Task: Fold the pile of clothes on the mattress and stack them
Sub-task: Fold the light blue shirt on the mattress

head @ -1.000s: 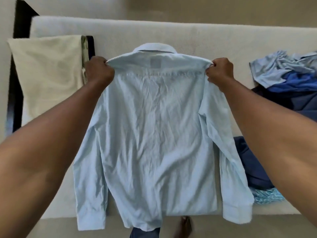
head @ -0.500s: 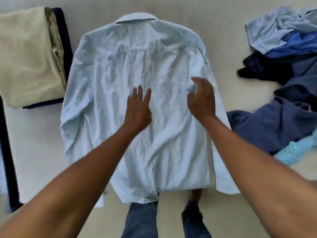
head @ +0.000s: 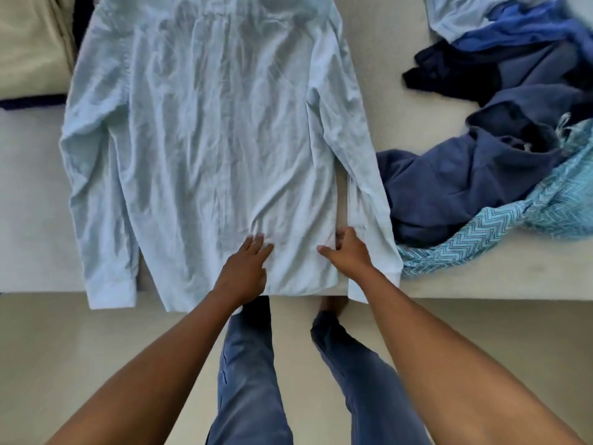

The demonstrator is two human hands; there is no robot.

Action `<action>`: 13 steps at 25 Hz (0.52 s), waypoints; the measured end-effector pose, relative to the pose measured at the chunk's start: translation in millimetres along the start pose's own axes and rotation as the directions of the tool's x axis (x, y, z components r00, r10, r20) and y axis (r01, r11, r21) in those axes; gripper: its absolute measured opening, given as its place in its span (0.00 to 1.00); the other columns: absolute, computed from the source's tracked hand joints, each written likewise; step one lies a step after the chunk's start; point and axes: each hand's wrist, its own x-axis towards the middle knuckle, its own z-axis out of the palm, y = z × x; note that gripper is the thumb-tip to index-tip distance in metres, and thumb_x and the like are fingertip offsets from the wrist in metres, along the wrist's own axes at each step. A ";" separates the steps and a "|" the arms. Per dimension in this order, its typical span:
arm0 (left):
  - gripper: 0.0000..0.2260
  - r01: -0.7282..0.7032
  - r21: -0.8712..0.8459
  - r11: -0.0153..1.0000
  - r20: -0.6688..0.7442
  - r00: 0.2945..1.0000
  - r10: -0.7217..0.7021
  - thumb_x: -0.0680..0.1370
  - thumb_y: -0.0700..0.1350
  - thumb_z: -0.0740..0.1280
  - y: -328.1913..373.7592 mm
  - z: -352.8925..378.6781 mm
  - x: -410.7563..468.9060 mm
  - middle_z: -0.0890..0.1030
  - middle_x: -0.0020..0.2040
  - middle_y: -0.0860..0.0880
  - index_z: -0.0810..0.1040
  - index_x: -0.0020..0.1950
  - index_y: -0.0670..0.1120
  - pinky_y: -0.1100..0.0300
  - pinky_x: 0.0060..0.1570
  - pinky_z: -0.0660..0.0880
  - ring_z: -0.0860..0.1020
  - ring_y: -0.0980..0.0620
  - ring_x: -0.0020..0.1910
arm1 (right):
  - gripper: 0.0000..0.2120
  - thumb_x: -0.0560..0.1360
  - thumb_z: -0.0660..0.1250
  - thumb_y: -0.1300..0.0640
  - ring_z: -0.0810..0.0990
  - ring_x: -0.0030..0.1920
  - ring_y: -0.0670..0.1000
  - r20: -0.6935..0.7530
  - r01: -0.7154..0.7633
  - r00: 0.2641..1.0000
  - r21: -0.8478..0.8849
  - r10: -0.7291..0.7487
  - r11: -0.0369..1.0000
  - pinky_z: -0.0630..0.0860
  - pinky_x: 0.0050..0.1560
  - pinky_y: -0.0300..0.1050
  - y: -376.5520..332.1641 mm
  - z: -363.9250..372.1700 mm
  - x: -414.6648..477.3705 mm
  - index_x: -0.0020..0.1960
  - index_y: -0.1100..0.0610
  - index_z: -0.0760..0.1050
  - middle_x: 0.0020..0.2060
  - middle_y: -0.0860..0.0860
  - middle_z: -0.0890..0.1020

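Pale mattress (head: pixel 32 194) first: near its edge the left hand (head: pixel 247 268) presses flat, fingers straight, on the light blue shirt (head: pixel 208 139) hem. The right hand (head: pixel 348 252) has its fingers curled, pinching the shirt's side edge. Beyond, a loose pile (head: pixel 481 175) lies right and a folded stack (head: pixel 29 43) far left.

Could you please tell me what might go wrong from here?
The hem and one cuff of the light blue shirt overhang the mattress edge; a tug could slide it off.
Its sleeve beside the right hand touches the unfolded pile, so folding might drag those clothes.
Creases near the left hand may get folded in.
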 end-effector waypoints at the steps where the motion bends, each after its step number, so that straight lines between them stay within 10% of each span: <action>1: 0.29 0.003 -0.035 0.999 -0.011 1.000 -0.004 0.83 0.44 0.62 0.3 7.8 -11.1 0.52 0.85 0.49 0.57 0.84 0.50 0.47 0.73 0.69 0.49 0.48 0.84 | 0.26 0.76 0.75 0.47 0.77 0.57 0.50 0.015 0.044 0.999 -0.040 -0.044 0.998 0.75 0.58 0.47 6.3 6.8 -3.7 0.68 0.56 0.70 0.55 0.46 0.76; 3: 0.30 0.024 -0.115 0.993 -0.020 0.999 -0.026 0.83 0.43 0.62 -4.8 24.8 -31.6 0.55 0.84 0.51 0.57 0.84 0.51 0.51 0.77 0.64 0.53 0.50 0.83 | 0.08 0.79 0.71 0.53 0.79 0.51 0.54 -0.100 0.094 0.990 -0.095 -0.103 0.991 0.72 0.47 0.43 22.6 15.8 -6.0 0.53 0.56 0.75 0.45 0.47 0.77; 6: 0.30 0.052 -0.151 0.987 -0.029 0.998 -0.057 0.83 0.42 0.63 -10.9 45.5 -53.4 0.57 0.84 0.54 0.59 0.84 0.52 0.54 0.78 0.62 0.55 0.54 0.83 | 0.11 0.79 0.65 0.60 0.76 0.43 0.57 -0.326 0.021 0.945 -0.025 -0.028 0.999 0.65 0.35 0.44 49.7 20.3 -11.2 0.38 0.56 0.69 0.36 0.50 0.74; 13: 0.15 0.070 -0.334 0.940 -0.260 0.952 -0.163 0.80 0.40 0.65 -31.9 39.5 -52.9 0.82 0.64 0.44 0.81 0.66 0.45 0.51 0.62 0.75 0.79 0.43 0.64 | 0.11 0.75 0.68 0.58 0.82 0.54 0.64 -0.361 -0.145 0.931 -0.212 0.061 0.966 0.71 0.44 0.47 60.9 28.4 -19.4 0.56 0.61 0.76 0.52 0.60 0.82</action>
